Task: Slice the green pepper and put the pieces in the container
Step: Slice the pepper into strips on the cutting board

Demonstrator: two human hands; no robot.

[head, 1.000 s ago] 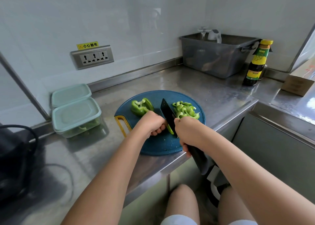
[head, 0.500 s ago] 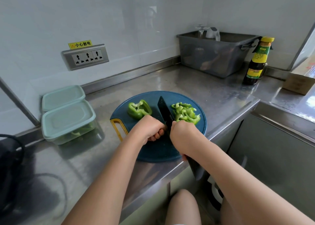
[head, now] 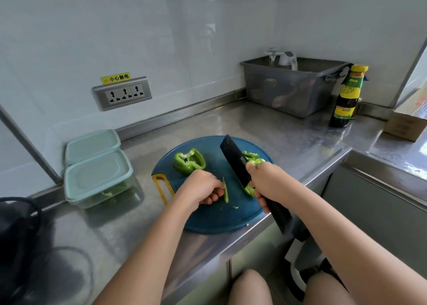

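Note:
A round blue cutting board point(head: 215, 219) lies on the steel counter. On its far left sits a green pepper half point(head: 189, 160). My right hand point(head: 268, 182) grips a black knife point(head: 233, 159), blade lifted and angled to the right; cut pepper pieces point(head: 253, 159) lie behind it, some hidden by the hand. My left hand point(head: 203, 189) has its fingers curled against a thin pepper strip point(head: 225, 190) on the board. A lidded clear container point(head: 98, 179) with green pieces inside stands to the left.
A second lidded container point(head: 92, 145) sits behind the first. At the back right stand a grey bin point(head: 293, 87) and a dark sauce bottle point(head: 347, 96); a cardboard box point(head: 409, 122) is at the far right. A black bag point(head: 16, 230) lies at the left. The counter edge runs just below the board.
The knife has moved right and away from my left hand, opening a gap. A thin strip now stands apart from the cut pieces beside the blade.

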